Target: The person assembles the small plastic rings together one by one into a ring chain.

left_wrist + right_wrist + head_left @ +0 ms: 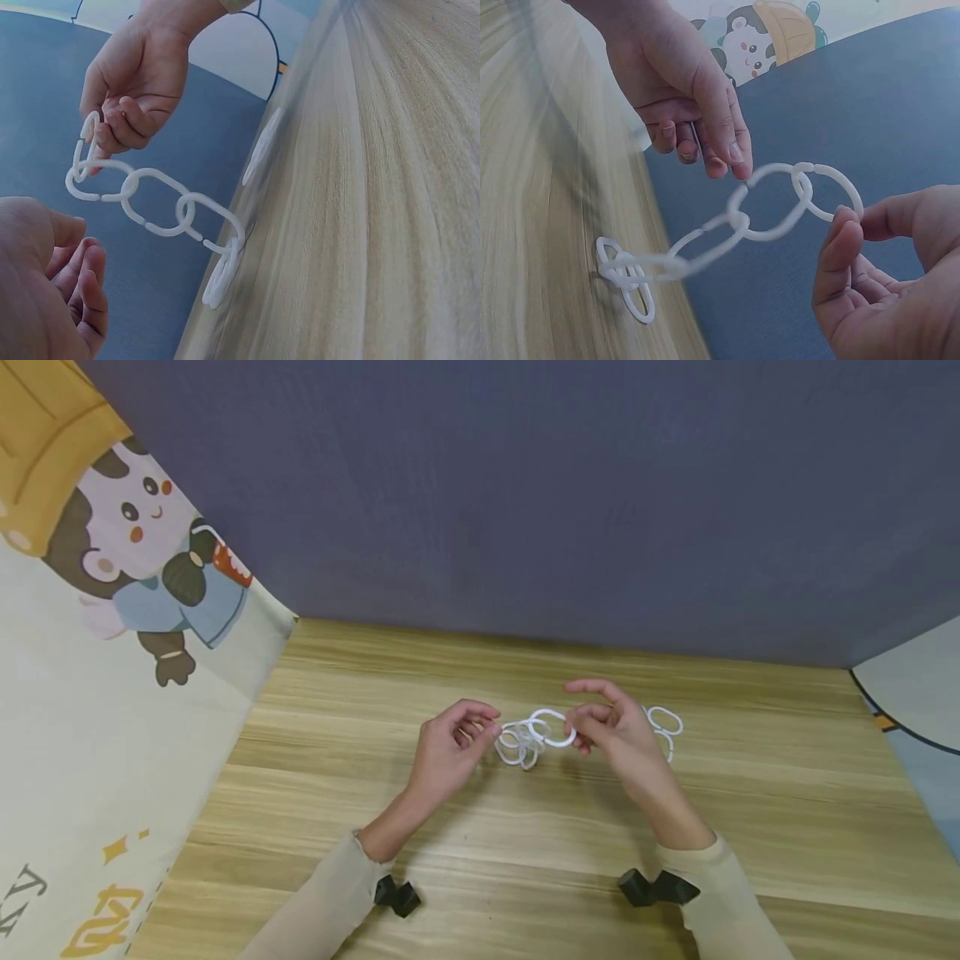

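Note:
A chain of white plastic C-shaped rings [551, 712], each with a small gap, hangs between the two hands. My right hand [615, 735] pinches its end ring between thumb and fingertips, seen closely in the right wrist view. From there the linked rings [154, 229] slope down to a bunched lower end at the tabletop. My left hand [453, 743] is beside the chain with its fingers loosely bent. In the left wrist view, a space separates its fingertips from the rings. More white rings [681, 724] lie on the table behind my right hand, partly hidden by it.
The wood-grain table [450, 893] extends under both arms. A dark blue panel [525, 510] rises along its back edge. At the left stands a pale wall [225, 693] with a cartoon figure; another pale printed surface [922, 677] is at the right.

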A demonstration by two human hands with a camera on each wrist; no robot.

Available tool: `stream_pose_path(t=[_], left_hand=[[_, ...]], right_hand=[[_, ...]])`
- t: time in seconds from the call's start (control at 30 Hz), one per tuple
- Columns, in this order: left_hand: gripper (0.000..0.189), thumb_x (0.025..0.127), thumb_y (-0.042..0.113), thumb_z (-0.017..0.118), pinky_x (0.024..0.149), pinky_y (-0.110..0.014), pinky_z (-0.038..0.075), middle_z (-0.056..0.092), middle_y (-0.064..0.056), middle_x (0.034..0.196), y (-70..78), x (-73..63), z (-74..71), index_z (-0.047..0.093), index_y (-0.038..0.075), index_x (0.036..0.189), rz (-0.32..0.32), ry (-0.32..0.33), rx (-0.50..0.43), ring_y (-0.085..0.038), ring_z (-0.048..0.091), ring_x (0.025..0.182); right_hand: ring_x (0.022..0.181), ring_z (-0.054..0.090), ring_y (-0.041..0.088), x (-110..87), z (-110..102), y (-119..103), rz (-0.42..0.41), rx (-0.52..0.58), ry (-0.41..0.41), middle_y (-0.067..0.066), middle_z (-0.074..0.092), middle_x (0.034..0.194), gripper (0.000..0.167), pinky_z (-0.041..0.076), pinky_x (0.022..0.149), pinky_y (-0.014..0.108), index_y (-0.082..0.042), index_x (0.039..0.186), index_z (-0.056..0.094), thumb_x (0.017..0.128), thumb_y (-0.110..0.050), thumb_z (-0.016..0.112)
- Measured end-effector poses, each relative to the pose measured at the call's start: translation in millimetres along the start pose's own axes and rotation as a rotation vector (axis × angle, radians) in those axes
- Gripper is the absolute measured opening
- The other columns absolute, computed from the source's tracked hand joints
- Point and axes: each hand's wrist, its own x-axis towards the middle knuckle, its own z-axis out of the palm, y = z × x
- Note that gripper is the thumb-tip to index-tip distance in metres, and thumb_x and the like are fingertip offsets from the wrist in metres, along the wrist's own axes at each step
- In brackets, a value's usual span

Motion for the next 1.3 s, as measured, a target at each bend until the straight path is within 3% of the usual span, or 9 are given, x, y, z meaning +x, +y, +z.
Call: stream_pose_path(t=[0.17,0.37,0.53,0.67,1.1,1.3], left_hand=[[0.013,0.094,-0.001,0.085,0.065,-0.016,0.049,0.079,-0.009,0.093,3.8,-0.3,0.4,0.08,0.003,0.106,0.047,0.007,0.006,-0.011,0.064,0.077],[0.015,0.089,-0.002,0.09,0.06,-0.021,0.051,0.077,-0.006,0.091,7.9,-2.1,1.8,0.081,0.006,0.098,0.245,0.04,0.036,-0.011,0.064,0.072],[0.018,0.085,0.0,0.094,0.059,-0.024,0.053,0.076,-0.004,0.098,12.4,-4.6,2.7,0.083,0.008,0.097,0.361,-0.002,0.051,-0.014,0.066,0.072],[0.024,0.081,0.002,0.098,0.059,-0.024,0.053,0.072,-0.007,0.107,12.8,-5.2,4.4,0.085,0.008,0.101,0.424,-0.037,0.085,-0.015,0.067,0.074],[0.024,0.081,-0.008,0.095,0.056,-0.022,0.049,0.068,-0.009,0.107,6.9,-2.9,4.8,0.087,0.006,0.098,0.482,0.017,0.08,-0.02,0.066,0.074],[0.023,0.081,-0.007,0.094,0.055,-0.023,0.049,0.068,-0.01,0.106,7.8,-3.0,4.1,0.086,0.006,0.098,0.514,0.025,0.068,-0.02,0.065,0.073]], right_hand=[[0.067,0.061,0.011,0.7,-0.3,-2.0,-0.008,-0.002,-0.006,0.006,0.071,0.081,0.037,0.052,0.06,0.023,0.009,0.141,0.054,0.105,0.01,0.059],[0.067,0.061,0.011,0.4,0.2,-3.3,-0.017,0.002,-0.018,0.007,0.071,0.08,0.035,0.052,0.06,0.023,0.006,0.139,0.056,0.105,0.009,0.061],[0.067,0.061,0.012,-1.4,1.9,-6.1,-0.012,-0.004,-0.036,0.005,0.072,0.081,0.034,0.053,0.06,0.023,0.003,0.138,0.057,0.105,0.009,0.062],[0.068,0.062,0.013,-2.9,2.8,-9.3,0.001,-0.027,-0.07,0.004,0.074,0.085,0.037,0.053,0.061,0.023,0.009,0.142,0.052,0.105,0.008,0.06],[0.068,0.063,0.014,-2.2,5.9,-11.4,0.06,-0.047,-0.176,0.006,0.074,0.084,0.041,0.054,0.061,0.024,0.014,0.143,0.049,0.105,0.005,0.061],[0.067,0.064,0.012,-2.0,7.6,-11.5,0.076,-0.037,-0.185,0.006,0.074,0.084,0.04,0.055,0.06,0.024,0.013,0.142,0.05,0.106,0.002,0.063]])
